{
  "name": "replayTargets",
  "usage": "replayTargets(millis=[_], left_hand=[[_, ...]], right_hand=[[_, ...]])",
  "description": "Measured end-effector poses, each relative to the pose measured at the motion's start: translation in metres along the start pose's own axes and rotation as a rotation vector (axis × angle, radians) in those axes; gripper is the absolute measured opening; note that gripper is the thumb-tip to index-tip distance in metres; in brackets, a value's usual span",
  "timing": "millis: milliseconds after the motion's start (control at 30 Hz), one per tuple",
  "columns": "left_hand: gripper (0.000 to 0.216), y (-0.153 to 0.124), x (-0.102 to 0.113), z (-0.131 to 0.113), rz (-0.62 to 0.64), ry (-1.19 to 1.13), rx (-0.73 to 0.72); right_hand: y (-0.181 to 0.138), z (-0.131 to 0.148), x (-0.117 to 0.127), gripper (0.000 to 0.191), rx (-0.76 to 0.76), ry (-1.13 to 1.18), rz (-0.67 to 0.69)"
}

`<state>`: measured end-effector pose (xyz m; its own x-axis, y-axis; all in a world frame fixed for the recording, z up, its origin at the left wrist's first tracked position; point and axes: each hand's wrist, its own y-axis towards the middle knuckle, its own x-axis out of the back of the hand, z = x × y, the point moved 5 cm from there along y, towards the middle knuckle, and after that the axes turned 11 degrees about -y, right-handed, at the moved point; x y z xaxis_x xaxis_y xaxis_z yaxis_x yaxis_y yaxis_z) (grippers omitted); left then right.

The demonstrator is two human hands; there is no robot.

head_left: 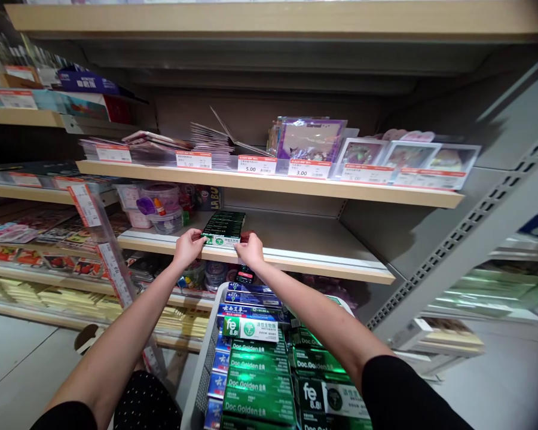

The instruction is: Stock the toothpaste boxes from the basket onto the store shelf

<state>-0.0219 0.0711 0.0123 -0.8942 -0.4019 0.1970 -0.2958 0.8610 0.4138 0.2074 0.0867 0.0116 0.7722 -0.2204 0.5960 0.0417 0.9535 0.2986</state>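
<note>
A row of dark green toothpaste boxes [224, 224] stands on the middle shelf, the front box showing a white and green label. My left hand [190, 247] pinches the left end of the row with thumb and fingers. At its right end my right hand [251, 248] is closed in the same way; some of its fingers are hidden behind the thumb. Below my arms is a grey plastic basket [198, 382] full of boxes. Inside it lie green toothpaste boxes [257, 382] in rows and blue toothpaste boxes [251, 312] at the back and left side.
Left of the row, clear plastic tubs [165, 206] stand on the same wooden-edged shelf [314, 239]. The shelf above [269, 184] holds cards and clear cases with price tags. A strip of price labels [112, 269] sticks out at left. A slotted metal upright [466, 230] rises at right.
</note>
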Motion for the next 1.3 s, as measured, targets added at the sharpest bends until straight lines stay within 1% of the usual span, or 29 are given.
replayTargets(millis=[100, 167, 233, 333, 400, 467, 533, 600, 667, 733, 800, 867, 933, 1000, 1100, 1200, 1300], left_hand=[[0.024, -0.001, -0.001, -0.003, 0.007, 0.021, -0.008], [0.026, -0.002, -0.002, -0.003, 0.025, -0.006, -0.002], [0.035, -0.002, -0.003, 0.0, 0.042, -0.053, 0.027], [0.05, -0.003, -0.003, 0.003, 0.043, -0.159, 0.062], [0.049, -0.009, 0.0, 0.001, 0.034, -0.228, 0.053], [0.044, -0.021, 0.006, -0.004, 0.023, -0.266, 0.012], [0.04, -0.041, 0.015, -0.012, 0.009, -0.262, -0.05], [0.037, -0.068, 0.023, -0.021, 0.005, -0.226, -0.107], [0.035, -0.099, 0.026, -0.031, 0.058, -0.175, -0.12], [0.034, -0.132, 0.024, -0.04, 0.162, -0.143, -0.103], [0.034, -0.164, 0.019, -0.047, 0.26, -0.144, -0.061], [0.036, -0.191, 0.012, -0.048, 0.332, -0.158, -0.006], [0.037, -0.213, 0.006, -0.043, 0.36, -0.171, 0.041], [0.039, -0.231, -0.001, -0.034, 0.33, -0.199, 0.076], [0.045, -0.254, -0.01, -0.018, 0.233, -0.301, 0.159], [0.052, -0.272, -0.02, -0.012, 0.188, -0.39, 0.232], [0.057, -0.283, -0.024, -0.015, 0.18, -0.402, 0.256]], right_hand=[[0.0, -0.001, -0.001, 0.025, 0.008, -0.002, -0.007], [0.0, -0.002, -0.001, 0.027, 0.006, -0.008, -0.006], [-0.002, -0.002, 0.0, 0.032, 0.015, -0.014, -0.003], [-0.006, 0.001, 0.005, 0.043, 0.074, 0.019, 0.01], [-0.012, 0.001, 0.01, 0.048, 0.107, 0.064, 0.029], [-0.021, 0.0, 0.019, 0.05, 0.115, 0.115, 0.055], [-0.037, -0.002, 0.032, 0.05, 0.134, 0.158, 0.076], [-0.059, -0.002, 0.048, 0.043, 0.204, 0.186, 0.099], [-0.086, -0.001, 0.064, 0.033, 0.287, 0.199, 0.14], [-0.113, -0.001, 0.079, 0.026, 0.339, 0.181, 0.195], [-0.138, -0.002, 0.093, 0.025, 0.369, 0.12, 0.236], [-0.16, -0.004, 0.103, 0.029, 0.4, 0.019, 0.259], [-0.178, -0.008, 0.109, 0.035, 0.401, -0.12, 0.285], [-0.192, -0.015, 0.111, 0.044, 0.366, -0.266, 0.316], [-0.209, -0.023, 0.111, 0.052, 0.314, -0.401, 0.323], [-0.22, -0.032, 0.106, 0.051, 0.255, -0.463, 0.297], [-0.227, -0.039, 0.1, 0.045, 0.204, -0.483, 0.285]])
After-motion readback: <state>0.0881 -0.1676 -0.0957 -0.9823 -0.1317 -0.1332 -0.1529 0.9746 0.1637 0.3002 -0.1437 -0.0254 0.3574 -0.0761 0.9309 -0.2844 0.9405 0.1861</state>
